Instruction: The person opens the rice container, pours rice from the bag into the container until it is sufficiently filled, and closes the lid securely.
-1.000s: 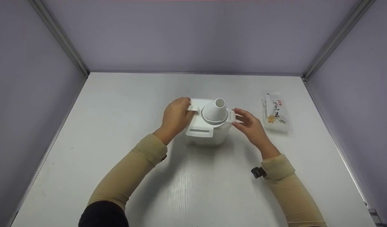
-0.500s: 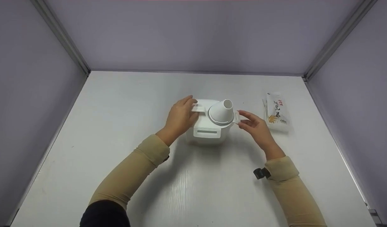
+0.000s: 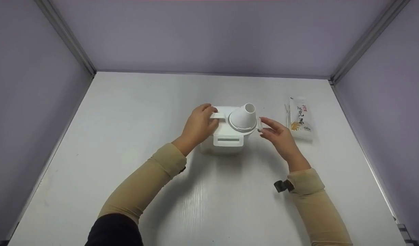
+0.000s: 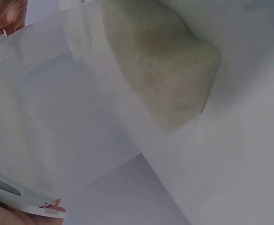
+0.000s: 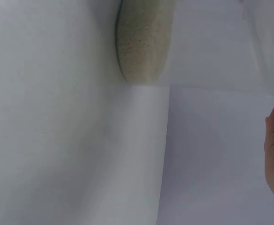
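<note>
A clear plastic container [image 3: 224, 149] with a white lid [image 3: 224, 129] stands between my two hands in the head view. The lid carries a white cone-shaped spout [image 3: 242, 120] and hinged flaps. My left hand [image 3: 199, 126] grips the lid's left flap [image 3: 218, 116], fingers behind it and thumb in front. On the other side, my right hand [image 3: 280, 138] pinches the right flap [image 3: 259, 124] between thumb and fingers. Through the wall in the left wrist view, pale rice-like grain [image 4: 165, 70] lies heaped at the container's bottom. The right wrist view also shows that grain [image 5: 141, 42].
A clear packet with printed characters [image 3: 301, 121] lies right of the container on the white table [image 3: 144, 112]. Grey-purple panels [image 3: 209, 37] enclose the table at the back and sides. A black band with a small block [image 3: 281, 186] sits at the right cuff.
The lid and spout have shifted right along with both hands, while the container's base stays about where it was. The right flap now shows more edge-on. The packet has not moved.
</note>
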Demonstrator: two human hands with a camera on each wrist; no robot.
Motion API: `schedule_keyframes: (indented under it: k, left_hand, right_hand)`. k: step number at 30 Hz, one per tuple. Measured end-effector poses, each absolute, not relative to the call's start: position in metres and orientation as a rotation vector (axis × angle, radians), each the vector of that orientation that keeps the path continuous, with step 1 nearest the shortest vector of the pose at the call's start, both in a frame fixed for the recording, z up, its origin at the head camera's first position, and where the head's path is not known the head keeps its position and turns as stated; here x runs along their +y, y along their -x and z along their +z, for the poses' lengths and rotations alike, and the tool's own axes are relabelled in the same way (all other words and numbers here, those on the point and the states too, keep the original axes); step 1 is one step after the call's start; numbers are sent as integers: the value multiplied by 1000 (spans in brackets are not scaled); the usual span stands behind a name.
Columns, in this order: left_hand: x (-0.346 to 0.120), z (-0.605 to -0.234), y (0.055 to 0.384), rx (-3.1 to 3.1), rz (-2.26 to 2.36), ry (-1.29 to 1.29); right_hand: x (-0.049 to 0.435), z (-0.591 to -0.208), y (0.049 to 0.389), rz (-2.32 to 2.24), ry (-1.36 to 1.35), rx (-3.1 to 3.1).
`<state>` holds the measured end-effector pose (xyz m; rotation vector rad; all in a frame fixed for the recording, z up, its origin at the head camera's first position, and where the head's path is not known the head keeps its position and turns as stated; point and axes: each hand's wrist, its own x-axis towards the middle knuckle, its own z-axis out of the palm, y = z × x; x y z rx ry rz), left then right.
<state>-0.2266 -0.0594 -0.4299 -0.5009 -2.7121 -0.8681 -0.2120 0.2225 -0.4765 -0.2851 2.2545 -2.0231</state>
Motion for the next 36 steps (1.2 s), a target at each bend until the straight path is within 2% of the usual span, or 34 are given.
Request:
schedule_keyframes:
  k: [16, 23, 31, 36]
  left_hand:
    - [-59, -440, 228, -2649, -752, 513]
    - [-65, -442, 223, -2641, -964, 485]
    - [-82, -448, 227, -2624, -1324, 644]
    - [-89, -449, 222, -2788, -1241, 613]
  right_hand:
    - [202, -469, 212, -1825, 319, 2363]
    - [195, -468, 207, -1757, 395, 2339]
    - [191, -466, 203, -1643, 382, 2431]
    - [188, -462, 194, -1481, 344, 2556]
